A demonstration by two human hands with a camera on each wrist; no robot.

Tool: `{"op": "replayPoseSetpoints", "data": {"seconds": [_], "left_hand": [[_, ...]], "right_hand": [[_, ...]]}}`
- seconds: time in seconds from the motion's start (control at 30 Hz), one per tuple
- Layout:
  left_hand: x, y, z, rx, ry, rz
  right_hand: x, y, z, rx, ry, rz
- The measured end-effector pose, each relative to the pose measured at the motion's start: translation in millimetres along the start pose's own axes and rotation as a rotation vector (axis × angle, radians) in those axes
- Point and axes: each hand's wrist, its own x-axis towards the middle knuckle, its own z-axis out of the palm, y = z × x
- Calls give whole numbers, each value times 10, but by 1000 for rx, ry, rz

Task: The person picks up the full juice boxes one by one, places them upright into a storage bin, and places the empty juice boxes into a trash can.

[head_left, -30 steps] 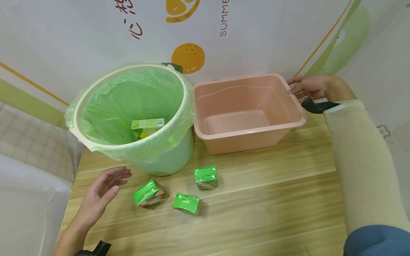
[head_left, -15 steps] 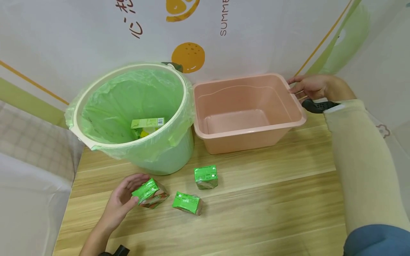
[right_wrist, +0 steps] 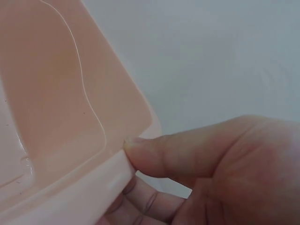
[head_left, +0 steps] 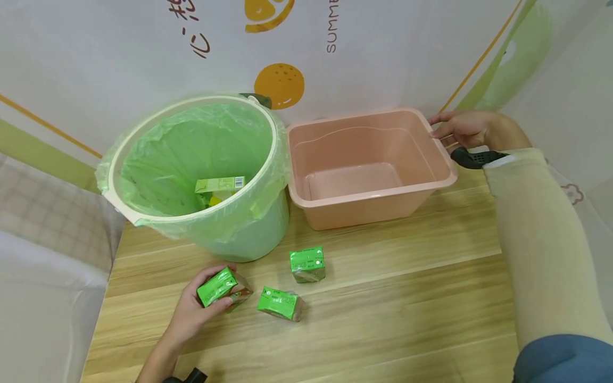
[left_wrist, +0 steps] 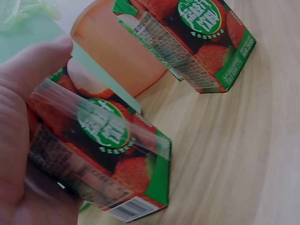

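Note:
My left hand [head_left: 190, 310] grips a small green-topped juice carton [head_left: 217, 287], thumb along the near side and fingers round the far side. In the left wrist view this juice carton shows red fruit pictures and a barcode. Two more juice cartons stand close by, one just to the right [head_left: 279, 303] and one farther back [head_left: 307, 264]. At the far right, my right hand [head_left: 466, 129] holds the end rim of a pink plastic basin [head_left: 356, 204]. In the right wrist view the thumb [right_wrist: 154, 152] lies over the rim, with the fingers curled under it.
A green bucket [head_left: 251, 234] lined with a thin green bag stands left of the basin, holding a light green box [head_left: 220, 184] and something yellow. A printed white curtain [head_left: 373, 64] hangs right behind both. Everything stands on a wood-grain tabletop [head_left: 383, 308].
My left hand has moved right from beside the bucket to the leftmost juice carton and closed round it. The right hand has stayed at the basin's rim.

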Motion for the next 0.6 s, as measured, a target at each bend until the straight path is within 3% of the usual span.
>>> {"op": "replayPoseSetpoints", "data": {"seconds": [0.23,0.47,0.6], "left_hand": [[-16,-71,23,-4,30,-30],[-10,-80,51,3,47,68],[-7,-73,58,14,74,89]], "right_hand": [[-17,16,-12,-11,0,-13],[0,14,-12,-14,-6,-10],[2,15,-11,-2,-4,-5]]}}
